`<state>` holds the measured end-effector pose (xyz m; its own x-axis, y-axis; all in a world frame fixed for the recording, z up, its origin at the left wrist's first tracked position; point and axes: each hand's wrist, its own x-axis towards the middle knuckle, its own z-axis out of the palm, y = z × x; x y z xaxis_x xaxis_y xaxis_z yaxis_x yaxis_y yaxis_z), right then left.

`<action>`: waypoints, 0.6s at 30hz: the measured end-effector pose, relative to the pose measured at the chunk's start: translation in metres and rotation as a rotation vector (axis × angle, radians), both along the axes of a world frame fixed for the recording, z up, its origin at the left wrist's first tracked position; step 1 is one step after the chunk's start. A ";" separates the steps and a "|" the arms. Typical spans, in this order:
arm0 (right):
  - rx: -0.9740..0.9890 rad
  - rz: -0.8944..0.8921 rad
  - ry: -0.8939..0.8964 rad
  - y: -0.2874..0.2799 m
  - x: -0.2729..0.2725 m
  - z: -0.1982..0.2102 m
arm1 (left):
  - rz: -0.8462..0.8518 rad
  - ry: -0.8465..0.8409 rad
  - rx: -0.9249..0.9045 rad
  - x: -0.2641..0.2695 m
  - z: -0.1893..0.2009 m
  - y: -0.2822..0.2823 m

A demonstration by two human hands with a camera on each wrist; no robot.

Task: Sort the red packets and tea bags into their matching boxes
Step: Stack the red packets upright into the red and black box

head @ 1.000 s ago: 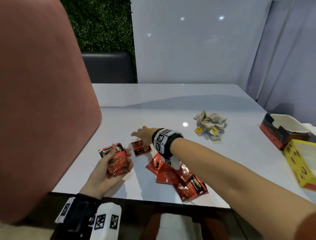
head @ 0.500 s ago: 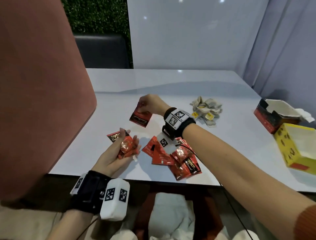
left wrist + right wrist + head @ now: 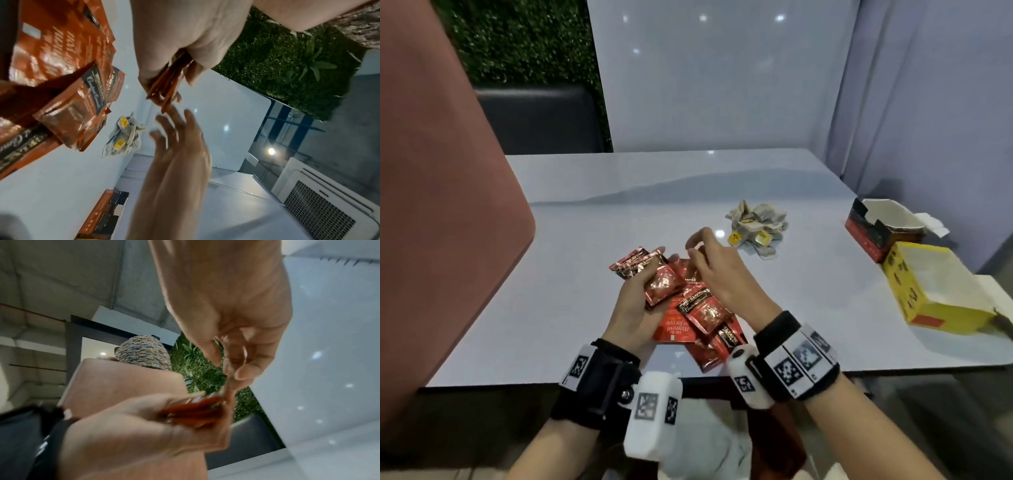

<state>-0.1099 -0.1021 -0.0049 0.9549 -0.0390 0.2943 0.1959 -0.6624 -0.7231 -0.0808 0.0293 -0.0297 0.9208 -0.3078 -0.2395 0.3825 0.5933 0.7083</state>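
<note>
My left hand (image 3: 640, 286) grips a stack of red packets (image 3: 659, 281) above the table's near edge; the left wrist view shows the stack (image 3: 167, 86) edge-on between thumb and fingers. My right hand (image 3: 705, 255) is just right of that stack, fingers loosely spread and holding nothing (image 3: 174, 120). In the right wrist view its fingertips (image 3: 230, 386) hang right above the held packets (image 3: 193, 408). More red packets (image 3: 705, 318) lie in a loose pile under both hands. Tea bags (image 3: 756, 224) are heaped further back on the right.
A red-and-black box (image 3: 873, 236) and an open yellow box (image 3: 907, 291) stand at the table's right edge. A pink chair back (image 3: 448, 205) fills the left side. The white table (image 3: 619, 212) ends at a wall panel behind.
My right hand carried a red packet from mid-air back to the stack in my left hand and let it go. Both hands now sit closer to me, over the pile.
</note>
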 end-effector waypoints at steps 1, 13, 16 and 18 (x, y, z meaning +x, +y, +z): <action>-0.106 -0.015 0.032 -0.013 0.000 -0.002 | 0.023 0.012 -0.030 0.004 -0.002 0.005; -0.443 -0.167 0.262 -0.018 -0.011 -0.053 | -0.105 0.051 -0.094 0.000 -0.003 0.004; -0.329 -0.193 0.219 -0.024 -0.011 -0.055 | -0.166 0.006 -0.051 0.004 -0.008 0.008; -0.273 -0.205 0.211 -0.029 -0.012 -0.056 | -0.191 -0.002 -0.055 0.007 -0.009 0.010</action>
<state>-0.1220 -0.1310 -0.0613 0.9760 -0.1824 0.1188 -0.0941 -0.8457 -0.5253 -0.0741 0.0391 -0.0385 0.8450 -0.4894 -0.2155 0.4903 0.5481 0.6776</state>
